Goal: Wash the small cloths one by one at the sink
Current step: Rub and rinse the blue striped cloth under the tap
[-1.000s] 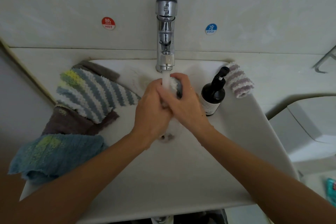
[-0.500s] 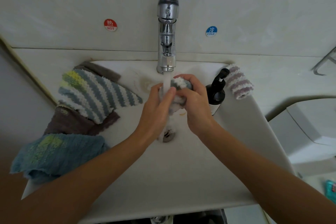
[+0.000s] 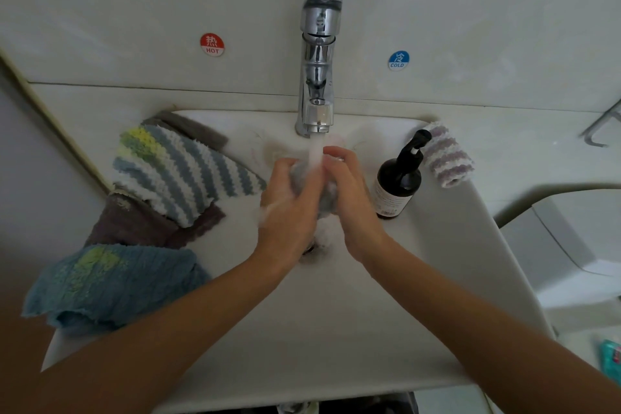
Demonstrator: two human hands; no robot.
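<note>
- White wall panels back a white sink [image 3: 336,329], seen from above, with a red "HOT" sticker [image 3: 212,44] on the left and a blue "COLD" sticker [image 3: 398,60] on the right.
- A chrome tap [image 3: 318,67] stands at the middle of the sink's back edge, and a stream of water [image 3: 316,153] runs from it.
- The left hand [image 3: 289,208] and right hand [image 3: 349,198] meet under the stream, over the basin.
- Between them is a small grey cloth [image 3: 324,198], bunched up and wet; the fingers of both hands are curled around it, gripping it from either side.
- White suds cling to the back of the left hand.
- On the sink's left rim lies a blue-and-white striped cloth [image 3: 181,175] with a yellow corner, resting on a brown cloth [image 3: 134,225].
- Nearer the viewer on that side, a teal cloth [image 3: 111,286] hangs over the rim.
- On the right rim stands a dark pump bottle [image 3: 398,183], just beside the right hand.
- Behind the bottle lies a rolled purple-and-white striped cloth [image 3: 448,155].
</note>
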